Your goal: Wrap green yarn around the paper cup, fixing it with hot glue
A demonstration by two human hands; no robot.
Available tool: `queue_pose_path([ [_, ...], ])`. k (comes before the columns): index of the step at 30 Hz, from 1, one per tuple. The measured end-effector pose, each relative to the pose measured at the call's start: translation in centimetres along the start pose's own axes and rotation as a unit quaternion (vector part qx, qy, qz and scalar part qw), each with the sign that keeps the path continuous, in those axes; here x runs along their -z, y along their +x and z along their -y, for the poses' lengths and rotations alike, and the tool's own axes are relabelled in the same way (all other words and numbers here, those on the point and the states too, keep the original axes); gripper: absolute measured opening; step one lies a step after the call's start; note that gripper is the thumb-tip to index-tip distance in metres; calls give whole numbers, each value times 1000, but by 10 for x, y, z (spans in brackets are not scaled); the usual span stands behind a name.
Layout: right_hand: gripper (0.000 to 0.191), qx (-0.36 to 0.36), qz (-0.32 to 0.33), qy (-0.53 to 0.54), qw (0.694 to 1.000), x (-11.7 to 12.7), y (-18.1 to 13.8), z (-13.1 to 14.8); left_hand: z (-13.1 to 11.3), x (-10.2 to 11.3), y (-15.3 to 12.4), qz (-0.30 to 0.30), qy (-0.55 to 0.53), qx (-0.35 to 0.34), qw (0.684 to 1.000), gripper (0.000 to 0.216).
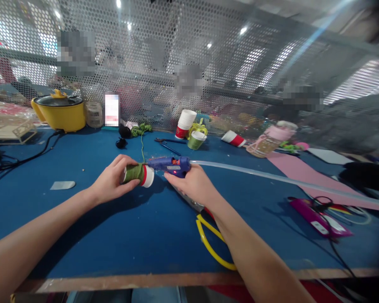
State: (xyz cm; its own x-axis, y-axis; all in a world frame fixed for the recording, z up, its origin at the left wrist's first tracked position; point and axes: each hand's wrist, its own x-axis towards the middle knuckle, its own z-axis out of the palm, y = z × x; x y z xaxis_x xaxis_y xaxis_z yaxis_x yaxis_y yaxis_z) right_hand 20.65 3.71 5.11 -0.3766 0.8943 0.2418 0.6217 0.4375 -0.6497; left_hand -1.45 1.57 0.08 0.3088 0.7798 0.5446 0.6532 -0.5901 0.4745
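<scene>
My left hand [116, 180] is wrapped round a paper cup [137, 175] lying on its side, mostly wound in green yarn, with a red band and white rim showing at its right end. A blue hot glue gun [169, 163] is gripped in my right hand [193, 184], its nozzle touching or very near the cup's upper side. From the gun's back a long clear glue stick [259, 171] runs off to the right. A green yarn strand [142, 145] leads from the cup to a green yarn bundle [142, 129] behind. Scissors with yellow handles [210, 244] lie under my right forearm.
Along the back stand a yellow electric pot [66, 112], a glass jar [94, 114], a lit phone [111, 110], stacked cups [186, 122] and a green-wrapped cup [196, 140]. Pliers [169, 143] lie behind the gun. At right are a pink sheet [297, 174] and a purple power strip [318, 216] with cables.
</scene>
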Motion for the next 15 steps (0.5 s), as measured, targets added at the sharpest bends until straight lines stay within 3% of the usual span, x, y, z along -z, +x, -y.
queue_pose_path([
  [15,19,19,13,8,1000,-1,-1,0,9,-1,1,-6,-49,152,987,32],
])
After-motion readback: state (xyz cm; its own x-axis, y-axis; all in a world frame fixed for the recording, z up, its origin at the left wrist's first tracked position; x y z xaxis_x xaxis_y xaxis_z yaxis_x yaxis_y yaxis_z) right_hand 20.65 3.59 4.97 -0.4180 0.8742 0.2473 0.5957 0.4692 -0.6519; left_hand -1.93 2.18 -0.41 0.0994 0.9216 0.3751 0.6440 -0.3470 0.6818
